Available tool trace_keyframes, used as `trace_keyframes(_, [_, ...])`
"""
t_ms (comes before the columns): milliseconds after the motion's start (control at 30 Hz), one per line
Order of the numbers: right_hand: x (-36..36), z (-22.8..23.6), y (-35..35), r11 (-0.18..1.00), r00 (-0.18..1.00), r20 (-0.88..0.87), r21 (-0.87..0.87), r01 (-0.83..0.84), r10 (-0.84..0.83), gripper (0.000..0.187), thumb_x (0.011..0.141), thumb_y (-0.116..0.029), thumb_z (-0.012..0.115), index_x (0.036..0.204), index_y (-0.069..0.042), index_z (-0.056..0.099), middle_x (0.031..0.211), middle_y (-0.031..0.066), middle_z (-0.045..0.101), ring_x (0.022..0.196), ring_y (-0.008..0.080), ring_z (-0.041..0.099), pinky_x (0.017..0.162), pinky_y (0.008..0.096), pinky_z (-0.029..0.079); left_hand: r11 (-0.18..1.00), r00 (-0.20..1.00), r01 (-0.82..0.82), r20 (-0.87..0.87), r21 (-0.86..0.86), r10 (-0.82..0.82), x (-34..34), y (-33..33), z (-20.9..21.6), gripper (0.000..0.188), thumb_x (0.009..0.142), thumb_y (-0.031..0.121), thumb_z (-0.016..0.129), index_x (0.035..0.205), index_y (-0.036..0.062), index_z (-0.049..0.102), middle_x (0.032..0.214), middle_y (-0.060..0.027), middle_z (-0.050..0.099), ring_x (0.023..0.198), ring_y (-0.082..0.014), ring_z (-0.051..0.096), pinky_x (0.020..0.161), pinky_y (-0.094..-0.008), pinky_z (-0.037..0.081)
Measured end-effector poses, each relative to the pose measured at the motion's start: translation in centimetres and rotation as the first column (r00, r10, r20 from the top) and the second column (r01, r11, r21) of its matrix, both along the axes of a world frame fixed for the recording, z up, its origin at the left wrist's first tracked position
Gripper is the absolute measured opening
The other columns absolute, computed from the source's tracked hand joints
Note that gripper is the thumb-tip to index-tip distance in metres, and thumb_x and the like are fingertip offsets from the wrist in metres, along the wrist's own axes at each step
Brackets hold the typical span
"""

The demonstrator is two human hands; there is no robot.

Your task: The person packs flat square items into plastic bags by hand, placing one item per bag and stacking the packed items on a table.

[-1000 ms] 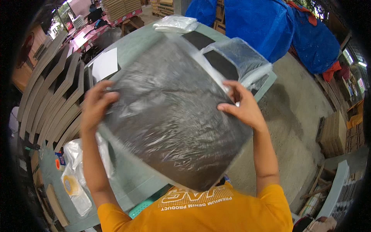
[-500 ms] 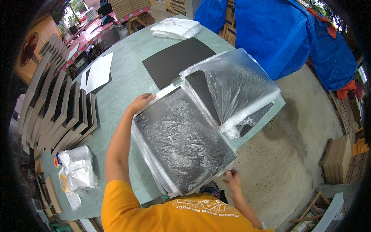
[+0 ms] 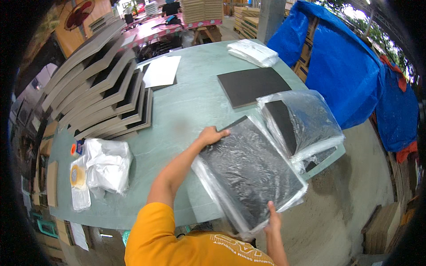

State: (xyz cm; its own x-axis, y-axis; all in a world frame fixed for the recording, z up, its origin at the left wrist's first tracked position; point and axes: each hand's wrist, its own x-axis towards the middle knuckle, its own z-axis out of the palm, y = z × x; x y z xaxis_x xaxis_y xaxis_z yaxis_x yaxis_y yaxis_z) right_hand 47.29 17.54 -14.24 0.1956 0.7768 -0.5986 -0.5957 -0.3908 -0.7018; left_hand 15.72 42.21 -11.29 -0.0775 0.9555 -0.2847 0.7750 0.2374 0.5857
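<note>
A flat black board in a clear plastic bag (image 3: 255, 173) lies slantwise at the near right of the green table, its near corner reaching past the table's edge. My left hand (image 3: 214, 135) grips its far left edge, thumb on top and the other fingers curled. At the near right edge, my right hand (image 3: 274, 218) pinches the bagged board with the thumb above; its other fingers are mostly hidden beneath. Loose wrinkled plastic hangs along the left side. Just beyond, a second bagged black board (image 3: 306, 122) rests partly under its cloudy plastic.
A bare black board (image 3: 253, 86) and a folded white plastic pile (image 3: 254, 52) lie farther back. Tall stacked boards (image 3: 106, 88) stand left, with white sheets (image 3: 162, 71) behind. Plastic bags (image 3: 108, 164) and a tape roll (image 3: 77, 176) sit near left. Blue tarpaulin (image 3: 341, 66) hangs right.
My right hand has come from beside the near corner onto the bagged board's edge. My left hand still holds the far left side. The whole view has turned and shifted.
</note>
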Motion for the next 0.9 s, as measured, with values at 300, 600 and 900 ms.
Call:
trace_keyframes(300, [3.9,11.3,2.6,0.944,0.863,0.469,0.156,-0.292,0.189,0.06,0.07,-0.018,0.067,0.117,0.007,0.038,0.105,0.0154,0.053,0.093,0.0243,0.053,0.084,0.0328,0.041,0.889,0.97,0.226,-0.009,0.399,-0.243,-2.4,-8.2,3.5,0.074,0.063,0.045,0.068,0.115,-0.0012,0.043,0.109,-0.0249,0.048,0.102,-0.0345,0.047,0.087,-0.0375,0.038])
trace_keyframes(600, [-1.2,19.1,2.5,0.881,0.76,0.6,0.186,-0.436,0.25,0.053,0.071,-0.012,0.063,0.115,0.005,0.039,0.106,0.0124,0.052,0.092,0.0215,0.052,0.085,0.0308,0.038,0.449,0.689,0.573,-0.105,0.685,-0.717,5.0,-6.7,18.0,0.089,0.058,0.042,0.072,0.126,0.0035,0.031,0.128,-0.0239,0.03,0.117,-0.0359,0.033,0.096,-0.039,0.03])
trace_keyframes(900, [-9.7,37.0,6.7,0.484,-0.126,0.992,-0.106,-0.869,-0.009,0.057,0.059,-0.018,0.071,0.105,0.004,0.047,0.093,0.0147,0.057,0.086,0.0225,0.055,0.076,0.0314,0.041,0.621,0.524,0.312,0.415,0.719,-0.743,-0.9,-7.3,24.9,0.067,0.049,0.015,0.081,0.106,0.0,0.05,0.097,-0.0081,0.058,0.09,-0.016,0.054,0.079,-0.0294,0.044])
